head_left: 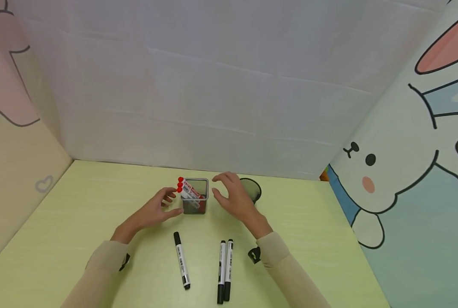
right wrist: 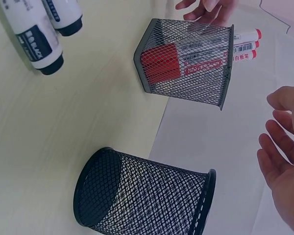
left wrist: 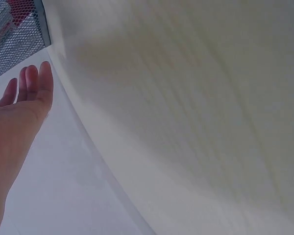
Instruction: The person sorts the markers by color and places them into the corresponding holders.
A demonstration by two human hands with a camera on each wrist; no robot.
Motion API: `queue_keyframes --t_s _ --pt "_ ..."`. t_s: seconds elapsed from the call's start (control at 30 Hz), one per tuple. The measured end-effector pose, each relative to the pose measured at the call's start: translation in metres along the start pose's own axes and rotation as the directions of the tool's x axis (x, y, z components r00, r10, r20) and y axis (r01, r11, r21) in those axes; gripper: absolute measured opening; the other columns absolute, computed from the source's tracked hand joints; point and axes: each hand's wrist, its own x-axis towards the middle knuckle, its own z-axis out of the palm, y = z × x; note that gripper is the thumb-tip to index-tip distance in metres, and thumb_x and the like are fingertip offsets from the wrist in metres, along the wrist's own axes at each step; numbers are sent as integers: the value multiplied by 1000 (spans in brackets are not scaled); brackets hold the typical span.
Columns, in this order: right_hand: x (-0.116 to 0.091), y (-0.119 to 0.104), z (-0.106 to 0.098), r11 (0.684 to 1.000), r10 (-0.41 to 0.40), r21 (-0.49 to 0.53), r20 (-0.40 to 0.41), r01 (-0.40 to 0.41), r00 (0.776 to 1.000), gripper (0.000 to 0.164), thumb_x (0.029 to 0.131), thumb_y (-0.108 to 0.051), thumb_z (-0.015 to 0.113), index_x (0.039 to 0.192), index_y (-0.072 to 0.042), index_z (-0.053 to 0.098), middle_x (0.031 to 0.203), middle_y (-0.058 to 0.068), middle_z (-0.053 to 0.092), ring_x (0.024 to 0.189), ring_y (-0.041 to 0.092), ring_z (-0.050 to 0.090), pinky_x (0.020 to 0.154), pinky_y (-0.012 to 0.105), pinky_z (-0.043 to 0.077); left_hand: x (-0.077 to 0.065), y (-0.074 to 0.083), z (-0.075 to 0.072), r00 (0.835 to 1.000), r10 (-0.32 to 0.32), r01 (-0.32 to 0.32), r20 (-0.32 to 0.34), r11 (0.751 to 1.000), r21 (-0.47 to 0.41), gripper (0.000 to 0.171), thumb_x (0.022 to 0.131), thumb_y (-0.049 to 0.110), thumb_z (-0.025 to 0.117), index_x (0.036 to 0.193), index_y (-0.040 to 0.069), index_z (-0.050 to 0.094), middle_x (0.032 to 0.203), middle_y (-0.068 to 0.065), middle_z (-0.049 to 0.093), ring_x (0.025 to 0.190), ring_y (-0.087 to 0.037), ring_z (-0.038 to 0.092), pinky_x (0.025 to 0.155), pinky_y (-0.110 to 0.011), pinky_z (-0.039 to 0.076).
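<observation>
A square mesh pen holder stands toward the back of the table, with several red-capped markers leaning inside it. To its left is my left hand, fingers loosely bent and apart; its thumb tip is at the holder's side, and I cannot tell whether it touches. On the other side my right hand hovers with thumb and fingers spread, nothing between them. Behind that hand a round mesh pen holder is partly hidden; the right wrist view shows the round holder upright and without pens.
One black-capped marker lies on the table nearer the front. Two more black markers lie side by side to its right. A white backdrop rises behind the table, with printed side panels flanking it.
</observation>
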Motion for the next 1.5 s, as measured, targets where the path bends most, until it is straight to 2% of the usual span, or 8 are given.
queue_keyframes --t_s 0.3,0.5,0.77,0.97,1.13,1.3,1.5 --pt "-17 -8 -11 1000 21 -8 10 -21 1000 20 96 -7 72 115 -6 67 116 8 63 113 26 57 95 42 51 -15 2 1 1000 30 -30 -1 998 48 67 93 28 78 140 -6 46 133 -22 55 116 -34 55 100 -53 49" --pt "-28 -11 -19 1000 22 -22 -19 -22 1000 26 94 -10 75 118 -4 66 117 8 64 113 25 59 98 42 51 -29 6 0 996 93 -91 -16 992 85 52 95 21 77 133 -4 53 128 -19 60 111 -34 60 95 -51 53" --pt "-46 -9 -30 999 36 -12 -73 -37 997 35 91 -10 79 122 -4 64 120 9 62 117 25 57 99 43 51 -38 11 10 979 203 -204 21 972 118 40 95 16 77 127 -1 60 123 -13 65 112 -33 63 95 -50 54" --pt "-57 -7 -35 1000 20 -3 -117 -20 993 35 89 -9 82 120 -7 65 122 9 62 120 27 57 100 46 50 -44 18 18 956 290 -292 30 948 124 32 93 9 77 121 1 63 117 -10 67 109 -31 63 93 -50 54" --pt "-67 -5 -40 1000 25 18 -151 -22 988 31 87 -7 82 114 -5 67 119 9 64 117 27 57 99 42 49 -51 26 23 948 315 -317 41 938 142 25 93 9 76 116 7 67 116 -1 67 110 -25 61 94 -50 53" --pt "-77 2 -43 998 68 31 -167 -63 984 28 87 -6 82 110 -3 67 118 8 64 118 27 56 100 39 47 -58 31 30 941 336 -336 33 926 171 23 91 6 78 112 10 69 114 9 64 111 -17 59 93 -49 54" --pt "-88 14 -43 992 123 16 -198 -123 972 34 87 -8 83 116 -3 67 125 10 61 120 28 55 101 42 47 -65 35 36 934 355 -357 49 914 190 23 90 5 78 110 12 70 113 10 64 110 -15 58 93 -40 54"
